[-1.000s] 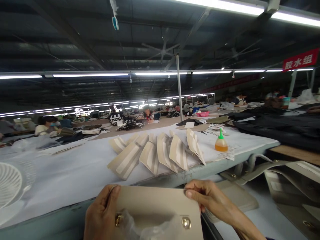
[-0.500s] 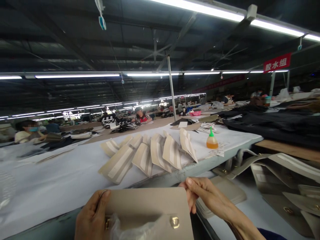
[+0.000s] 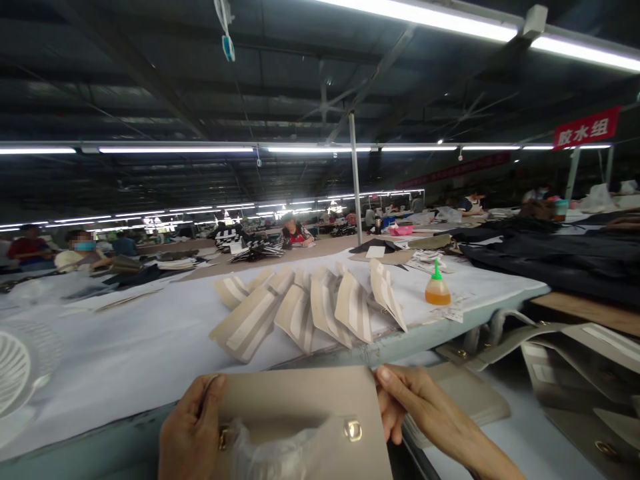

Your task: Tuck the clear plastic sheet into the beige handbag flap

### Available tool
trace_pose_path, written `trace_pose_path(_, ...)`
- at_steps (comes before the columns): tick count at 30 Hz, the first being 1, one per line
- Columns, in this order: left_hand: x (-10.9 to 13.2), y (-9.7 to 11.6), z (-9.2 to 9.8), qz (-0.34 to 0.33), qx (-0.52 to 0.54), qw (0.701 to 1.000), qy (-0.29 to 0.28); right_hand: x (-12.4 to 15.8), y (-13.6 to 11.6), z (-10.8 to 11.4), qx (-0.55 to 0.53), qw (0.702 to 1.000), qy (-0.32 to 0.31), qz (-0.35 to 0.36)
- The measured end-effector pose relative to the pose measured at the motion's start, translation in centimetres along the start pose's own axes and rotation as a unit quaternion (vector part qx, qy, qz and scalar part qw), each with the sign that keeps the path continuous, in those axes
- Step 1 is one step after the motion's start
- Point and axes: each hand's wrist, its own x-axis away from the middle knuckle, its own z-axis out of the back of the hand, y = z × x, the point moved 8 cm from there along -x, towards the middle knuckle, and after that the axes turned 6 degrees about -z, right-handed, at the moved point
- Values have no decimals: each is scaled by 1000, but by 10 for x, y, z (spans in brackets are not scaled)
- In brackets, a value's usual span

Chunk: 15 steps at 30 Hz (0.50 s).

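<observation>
A beige bag flap with a gold clasp is held up at the bottom of the view. My left hand grips its left edge, fingers wrapped round it. My right hand pinches its upper right corner. Clear plastic film bulges out under the flap. Just beyond, several beige cut pieces with white strips lie fanned out on the white raised table.
An orange glue bottle with a green cap stands to the right on the table. Beige bag parts lie on the lower bench at right. A white fan sits at far left. Other people work at distant tables.
The view swung left and then back right. Both hands keep hold of the flap, and the right thumb has slid a little along its corner.
</observation>
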Motion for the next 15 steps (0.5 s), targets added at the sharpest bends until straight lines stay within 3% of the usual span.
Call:
trace_pose_path(9,0,0,3,11,-23,1000,5,-7,13,-12,17,1000,-5,-22)
trace_pose_path(13,3,12,9,17,-100,993,55,-10,14,-15,38,998,51,4)
trace_pose_path(15,0,16,6,10,-81,996,35,-10,14,-9,36,995,90,18)
